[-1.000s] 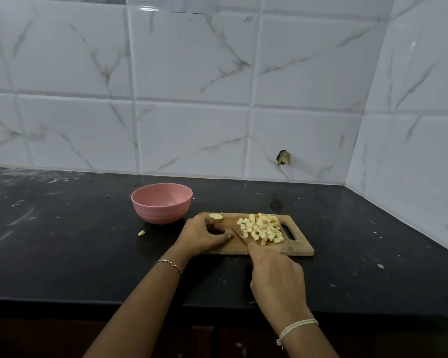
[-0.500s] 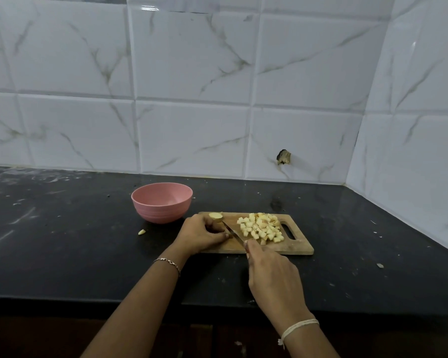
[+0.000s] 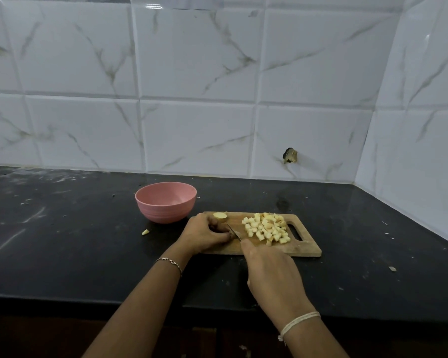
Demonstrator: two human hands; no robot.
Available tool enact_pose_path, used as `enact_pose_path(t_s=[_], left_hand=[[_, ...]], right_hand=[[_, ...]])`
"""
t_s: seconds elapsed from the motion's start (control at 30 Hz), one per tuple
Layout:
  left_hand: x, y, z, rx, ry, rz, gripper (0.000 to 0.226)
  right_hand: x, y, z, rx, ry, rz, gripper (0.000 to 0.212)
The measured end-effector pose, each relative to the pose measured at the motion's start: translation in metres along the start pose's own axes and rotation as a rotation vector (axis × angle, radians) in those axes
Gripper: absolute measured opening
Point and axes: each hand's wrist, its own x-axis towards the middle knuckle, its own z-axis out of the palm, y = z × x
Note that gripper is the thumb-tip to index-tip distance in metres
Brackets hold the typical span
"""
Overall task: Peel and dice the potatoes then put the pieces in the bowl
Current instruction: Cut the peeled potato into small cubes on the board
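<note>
A wooden cutting board lies on the black counter and carries a pile of diced potato near its handle end. My left hand curls over a potato piece at the board's left end; that piece is mostly hidden under the fingers. A small potato end lies at the board's far left corner. My right hand grips a knife whose blade points away, just right of my left fingers. The pink bowl stands left of the board and looks empty.
One stray potato bit lies on the counter left of the board. Small scraps dot the counter's right side. Tiled walls close off the back and right. The counter's front edge runs under my forearms.
The knife blade has shifted left and farther away, from beside the diced pile to next to my left fingers. My left hand stays at the board's left end.
</note>
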Motion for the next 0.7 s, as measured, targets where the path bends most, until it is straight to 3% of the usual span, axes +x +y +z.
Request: enact_pose_path(t_s=[0.27,0.5,0.7], left_hand=[[0.003,-0.001,-0.001,0.039,-0.028,0.018,0.008],[-0.002,0.003,0.002,0.006,0.006,0.019,0.002],[0.0,0.002,0.005,0.016,0.044,-0.018,0.012]], right_hand=[[0.017,0.009,-0.003,0.014,-0.06,-0.01,0.046],[0.027,0.008,0.004,0.057,-0.029,0.015,0.029],[0.021,0.009,-0.001,-0.001,-0.036,-0.006,0.027]])
